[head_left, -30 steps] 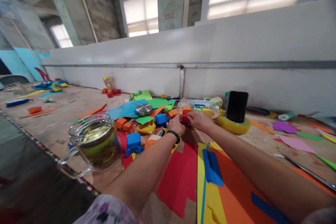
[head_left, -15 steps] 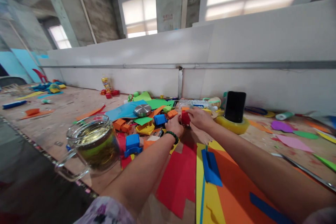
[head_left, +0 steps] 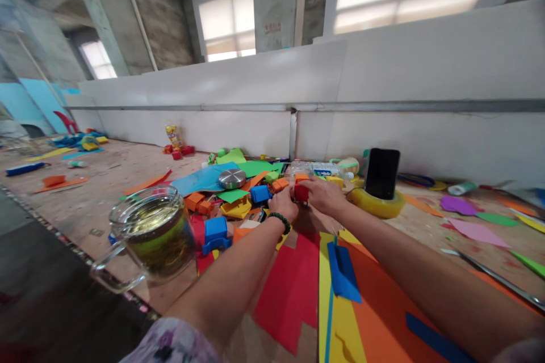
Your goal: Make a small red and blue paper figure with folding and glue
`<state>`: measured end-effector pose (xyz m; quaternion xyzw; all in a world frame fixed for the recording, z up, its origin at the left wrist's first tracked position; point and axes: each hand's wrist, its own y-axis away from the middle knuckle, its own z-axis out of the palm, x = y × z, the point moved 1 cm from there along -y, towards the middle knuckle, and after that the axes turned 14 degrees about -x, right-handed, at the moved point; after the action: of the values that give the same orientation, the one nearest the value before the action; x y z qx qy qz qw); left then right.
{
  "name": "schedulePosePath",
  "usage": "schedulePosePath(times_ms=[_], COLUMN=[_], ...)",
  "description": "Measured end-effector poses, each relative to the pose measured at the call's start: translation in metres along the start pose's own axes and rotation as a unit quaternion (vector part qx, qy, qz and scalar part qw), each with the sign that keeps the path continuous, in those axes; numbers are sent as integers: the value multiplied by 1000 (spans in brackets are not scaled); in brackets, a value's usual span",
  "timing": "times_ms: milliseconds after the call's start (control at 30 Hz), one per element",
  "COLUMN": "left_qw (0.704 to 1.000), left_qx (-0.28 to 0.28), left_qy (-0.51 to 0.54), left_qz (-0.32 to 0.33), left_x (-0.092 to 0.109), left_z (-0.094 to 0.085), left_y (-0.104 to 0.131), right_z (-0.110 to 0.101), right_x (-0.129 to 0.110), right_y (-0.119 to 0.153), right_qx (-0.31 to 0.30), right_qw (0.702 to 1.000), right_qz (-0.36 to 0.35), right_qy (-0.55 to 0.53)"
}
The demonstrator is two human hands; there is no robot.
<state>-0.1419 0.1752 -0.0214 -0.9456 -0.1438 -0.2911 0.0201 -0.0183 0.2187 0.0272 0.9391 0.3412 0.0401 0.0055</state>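
A small red piece (head_left: 301, 191) stands between my two hands, with an orange piece (head_left: 301, 178) right behind it. My right hand (head_left: 326, 195) is closed on the red piece from the right, its fingertips at the top. At the left of the piece is my left hand (head_left: 282, 206), wearing a dark beaded bracelet, with its fingers bent; what its fingertips hold, if anything, is hidden. Blue box shapes (head_left: 259, 193) and orange ones (head_left: 195, 201) lie left of my left hand. Red sheets (head_left: 283, 289) are spread in front of my hands.
A glass mug of tea (head_left: 159, 232) stands near the left table edge beside its steel lid (head_left: 232, 178). Behind my right hand lies a plastic bottle (head_left: 326, 169). A phone (head_left: 382, 173) leans upright on a yellow tape roll (head_left: 378, 204). Scissors (head_left: 502, 281) lie at the right.
My right hand has shifted very slightly at the red piece. Otherwise the hands and objects keep their places.
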Motion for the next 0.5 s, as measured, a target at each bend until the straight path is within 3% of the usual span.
schedulePosePath(times_ms=[500], left_qw=[1000], left_qx=[5], left_qy=[7], left_qz=[14], left_x=[1], left_z=[-2], left_y=[2], right_z=[-8], right_x=[8], right_y=[8], right_qx=[76], right_qw=[996], right_qz=[33], right_qy=[-16])
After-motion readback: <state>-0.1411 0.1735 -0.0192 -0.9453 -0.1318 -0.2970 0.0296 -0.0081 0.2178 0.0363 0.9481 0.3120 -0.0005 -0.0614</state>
